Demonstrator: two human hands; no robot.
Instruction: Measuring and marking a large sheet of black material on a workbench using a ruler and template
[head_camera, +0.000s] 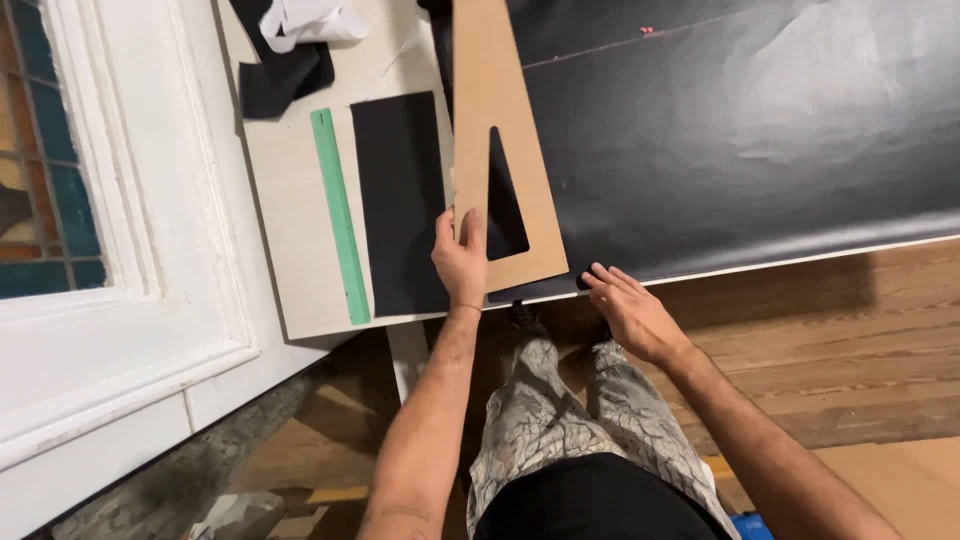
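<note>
Window: a stained-glass pane (35, 150) in blue, amber and red fills the far left, framed by white painted moulding (150, 250).
Table: a pale work table (290, 200) stands beside the moulding, its near edge above the wooden floor (850, 330).
Scraps: a black fabric offcut (285, 75) with a crumpled white piece (310, 20) on top lies at the table's far end.
Ruler: a long green ruler (340, 215) lies flat, running away from the person, just left of a black rectangular sheet (400, 200).
Template: a tan triangular template (495, 150) with a triangular cut-out lies over the black sheet's right edge and the big black material (740, 130).
Left hand: the left hand (460, 255) presses flat on the template's near left corner, fingers together and pointing away.
Right hand: the right hand (625, 305) rests open at the table's near edge, fingertips (597, 275) touching the black material just right of the template, holding nothing.
Legs: patterned grey trousers (575, 410) show below.
</note>
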